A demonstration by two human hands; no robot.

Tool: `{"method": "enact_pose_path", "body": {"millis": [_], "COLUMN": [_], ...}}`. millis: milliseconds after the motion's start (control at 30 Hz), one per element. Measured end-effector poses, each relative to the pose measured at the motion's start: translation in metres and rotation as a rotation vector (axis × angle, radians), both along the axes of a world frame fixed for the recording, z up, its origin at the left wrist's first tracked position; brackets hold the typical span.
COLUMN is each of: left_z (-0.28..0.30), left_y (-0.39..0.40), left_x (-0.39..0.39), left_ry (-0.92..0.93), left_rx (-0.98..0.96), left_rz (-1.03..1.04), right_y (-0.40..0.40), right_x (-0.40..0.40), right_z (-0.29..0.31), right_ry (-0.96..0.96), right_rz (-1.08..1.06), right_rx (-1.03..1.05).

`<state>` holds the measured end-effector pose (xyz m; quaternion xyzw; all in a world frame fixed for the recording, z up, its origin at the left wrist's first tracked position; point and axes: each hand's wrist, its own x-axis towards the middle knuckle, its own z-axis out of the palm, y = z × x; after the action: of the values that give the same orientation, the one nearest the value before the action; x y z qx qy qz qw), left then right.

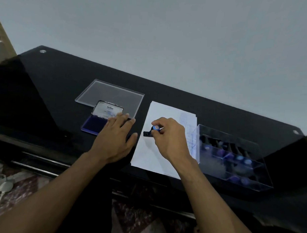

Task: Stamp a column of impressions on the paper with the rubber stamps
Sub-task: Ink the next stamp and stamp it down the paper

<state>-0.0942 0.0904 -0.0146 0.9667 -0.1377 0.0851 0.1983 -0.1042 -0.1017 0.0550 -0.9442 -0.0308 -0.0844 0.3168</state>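
A white sheet of paper point(156, 116) lies on the black glass table point(60, 81). My right hand point(169, 136) grips a black rubber stamp point(148, 132) with a blue-topped handle, and the stamp's base sits on the paper near its left edge. Faint blue impressions show along the paper's right side. My left hand point(116, 137) lies flat with straight fingers on the table beside the paper, its fingertips over the open blue ink pad point(94, 124). The pad's hinged lid point(106, 110) stands up behind it.
A clear acrylic box point(235, 154) holding several stamps stands to the right of the paper. Its clear flat lid point(111, 95) lies behind the ink pad. The table's near edge runs under my forearms; a white cable lies on the patterned floor at lower left.
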Motion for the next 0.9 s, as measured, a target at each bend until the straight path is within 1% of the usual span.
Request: {"method": "enact_pose_path", "body": {"millis": [167, 333, 433, 700, 900], "left_z": [0.001, -0.002, -0.004, -0.013, -0.021], "left_y": [-0.041, -0.071, -0.085, -0.111, -0.113], "left_x": [0.004, 0.011, 0.017, 0.052, 0.062], "left_ry": [0.014, 0.033, 0.050, 0.105, 0.081], "left_rx": [0.012, 0.026, 0.039, 0.113, 0.171], "left_rz": [-0.070, -0.131, -0.158, -0.186, -0.200], "right_y": [-0.043, -0.080, -0.096, -0.111, -0.112], "right_x": [-0.007, -0.003, 0.002, 0.019, 0.031], "right_z": [0.003, 0.009, 0.008, -0.007, -0.012], "right_ry": [-0.045, -0.089, -0.074, -0.039, -0.030], "right_rz": [-0.091, -0.156, -0.192, -0.190, -0.136], "right_rx": [0.002, -0.077, -0.103, -0.155, -0.197]}}
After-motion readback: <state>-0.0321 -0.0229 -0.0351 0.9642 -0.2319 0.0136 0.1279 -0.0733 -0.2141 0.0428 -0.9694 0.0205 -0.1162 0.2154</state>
